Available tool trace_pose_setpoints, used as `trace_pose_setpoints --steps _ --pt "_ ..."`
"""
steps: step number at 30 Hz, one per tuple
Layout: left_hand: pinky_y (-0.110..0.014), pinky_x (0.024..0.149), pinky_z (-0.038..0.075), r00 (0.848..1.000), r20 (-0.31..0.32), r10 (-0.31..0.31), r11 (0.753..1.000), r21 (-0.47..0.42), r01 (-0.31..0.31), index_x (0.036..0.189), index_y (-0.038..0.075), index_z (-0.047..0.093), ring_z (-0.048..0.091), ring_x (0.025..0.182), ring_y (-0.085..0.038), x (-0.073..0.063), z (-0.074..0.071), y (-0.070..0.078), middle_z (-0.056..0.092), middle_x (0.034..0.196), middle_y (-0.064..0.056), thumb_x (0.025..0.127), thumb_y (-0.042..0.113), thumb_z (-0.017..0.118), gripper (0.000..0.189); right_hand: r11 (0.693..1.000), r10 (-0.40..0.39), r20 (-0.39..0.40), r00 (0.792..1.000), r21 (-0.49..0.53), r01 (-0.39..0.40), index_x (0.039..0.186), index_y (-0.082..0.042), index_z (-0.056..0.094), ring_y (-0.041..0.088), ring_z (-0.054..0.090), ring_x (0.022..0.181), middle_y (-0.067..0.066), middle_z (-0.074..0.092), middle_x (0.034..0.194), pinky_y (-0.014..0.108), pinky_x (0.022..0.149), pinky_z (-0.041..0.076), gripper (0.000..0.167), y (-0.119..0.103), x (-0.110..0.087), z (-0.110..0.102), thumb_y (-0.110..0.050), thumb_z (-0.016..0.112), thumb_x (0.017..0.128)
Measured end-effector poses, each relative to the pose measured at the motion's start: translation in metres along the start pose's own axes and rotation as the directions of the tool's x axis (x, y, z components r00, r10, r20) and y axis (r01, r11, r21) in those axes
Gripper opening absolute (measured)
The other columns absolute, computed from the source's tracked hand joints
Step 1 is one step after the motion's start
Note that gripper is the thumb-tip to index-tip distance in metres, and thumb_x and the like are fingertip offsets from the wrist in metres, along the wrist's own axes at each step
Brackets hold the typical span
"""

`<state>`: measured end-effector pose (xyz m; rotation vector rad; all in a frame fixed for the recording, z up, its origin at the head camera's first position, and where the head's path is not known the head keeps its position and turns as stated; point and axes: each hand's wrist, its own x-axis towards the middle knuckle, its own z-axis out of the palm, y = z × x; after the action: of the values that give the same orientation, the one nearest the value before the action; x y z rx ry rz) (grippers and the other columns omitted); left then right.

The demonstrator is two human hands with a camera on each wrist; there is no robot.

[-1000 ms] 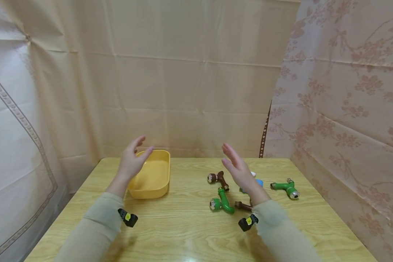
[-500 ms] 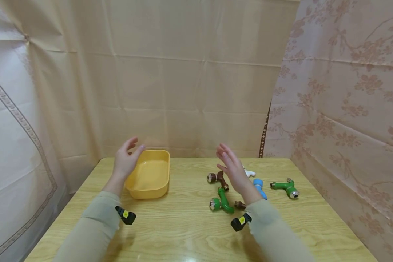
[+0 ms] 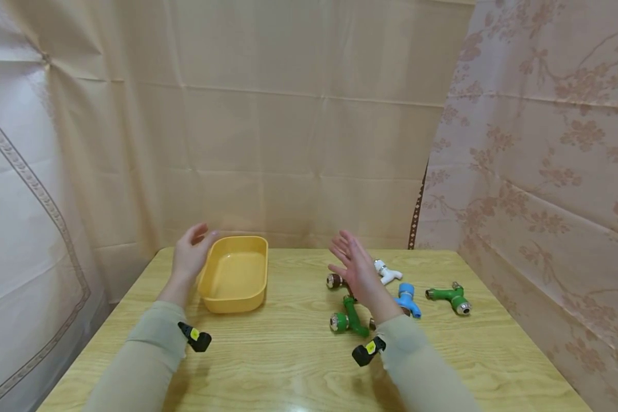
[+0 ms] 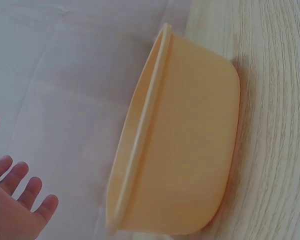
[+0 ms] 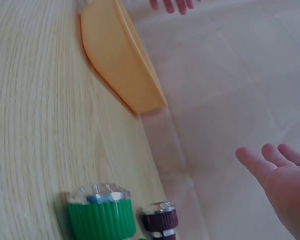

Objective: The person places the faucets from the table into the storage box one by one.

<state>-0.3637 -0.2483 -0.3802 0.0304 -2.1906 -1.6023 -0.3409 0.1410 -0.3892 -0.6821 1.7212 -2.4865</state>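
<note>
My left hand (image 3: pixel 189 256) is raised beside the left rim of a yellow plastic basin (image 3: pixel 235 274), fingers relaxed and holding nothing. In the left wrist view the basin (image 4: pixel 185 135) stands upright on the table, apart from the fingers. My right hand (image 3: pixel 359 269) hovers with loosely spread fingers above a group of taps, also holding nothing. Beneath and around it lie a brown tap (image 3: pixel 335 280), partly hidden by the hand, a green tap (image 3: pixel 349 321), a white tap (image 3: pixel 388 272) and a blue tap (image 3: pixel 407 300). Another brown tap is mostly hidden behind the right wrist.
A second green tap (image 3: pixel 450 297) lies farther right on the wooden table (image 3: pixel 278 366). Beige curtain (image 3: pixel 298 126) hangs right behind the table's back edge, and a flowered curtain (image 3: pixel 556 189) runs along the right side.
Both hands have drifted left, the right one farther. The white and blue taps, earlier largely covered by the right hand, now show. The basin and taps have stayed in place.
</note>
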Motion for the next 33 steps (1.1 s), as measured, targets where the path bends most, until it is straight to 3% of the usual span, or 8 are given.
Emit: trace_pose_setpoints --steps 6,12,21,25,33 --pt "-0.046 0.115 0.035 0.997 -0.001 -0.071 0.997 -0.003 0.071 0.152 0.004 0.044 0.043 0.140 -0.033 0.001 -0.002 -0.006 0.047 0.153 -0.016 0.100 0.043 0.064 0.068 0.998 0.038 0.018 0.999 0.054 -0.039 0.161 -0.007 0.017 0.040 0.023 0.150 0.021 0.020 0.164 0.065 0.115 0.025 0.064 0.006 0.003 0.006 -0.044 0.032 0.112" --pt "-0.047 0.115 0.035 0.993 -0.012 -0.118 0.993 -0.009 0.118 0.152 0.002 0.044 0.043 0.139 -0.034 0.003 -0.005 -0.012 0.047 0.153 -0.017 0.101 0.038 0.063 0.065 0.993 0.075 0.020 0.997 0.087 -0.077 0.161 -0.007 0.018 0.041 0.023 0.149 0.021 0.022 0.163 0.067 0.114 0.025 0.067 0.014 0.006 0.012 -0.048 0.035 0.110" --pt "-0.046 0.119 0.029 0.975 0.010 -0.224 0.973 -0.047 0.224 0.156 0.003 0.037 0.036 0.144 -0.033 0.006 -0.005 -0.017 0.040 0.157 -0.018 0.103 0.036 0.061 0.067 0.987 0.129 0.032 0.991 0.093 -0.131 0.160 -0.007 0.017 0.041 0.023 0.149 0.022 0.020 0.163 0.065 0.112 0.030 0.072 0.024 0.010 0.021 -0.055 0.035 0.108" --pt "-0.046 0.120 0.026 0.962 0.032 -0.271 0.961 -0.055 0.273 0.158 0.003 0.033 0.032 0.146 -0.034 0.007 -0.006 -0.021 0.036 0.160 -0.017 0.103 0.037 0.059 0.069 0.982 0.151 0.037 0.988 0.111 -0.154 0.160 -0.007 0.014 0.041 0.022 0.150 0.024 0.019 0.164 0.067 0.113 0.027 0.075 0.030 0.011 0.025 -0.056 0.036 0.108" --pt "-0.048 0.118 0.030 0.960 0.051 -0.276 0.960 -0.043 0.278 0.157 -0.001 0.032 0.033 0.144 -0.036 0.009 -0.006 -0.032 0.035 0.158 -0.022 0.104 0.030 0.058 0.066 0.973 0.206 0.034 0.978 0.096 -0.208 0.161 -0.009 0.014 0.041 0.024 0.149 0.023 0.022 0.163 0.065 0.112 0.031 0.078 0.040 0.013 0.031 -0.060 0.036 0.106"
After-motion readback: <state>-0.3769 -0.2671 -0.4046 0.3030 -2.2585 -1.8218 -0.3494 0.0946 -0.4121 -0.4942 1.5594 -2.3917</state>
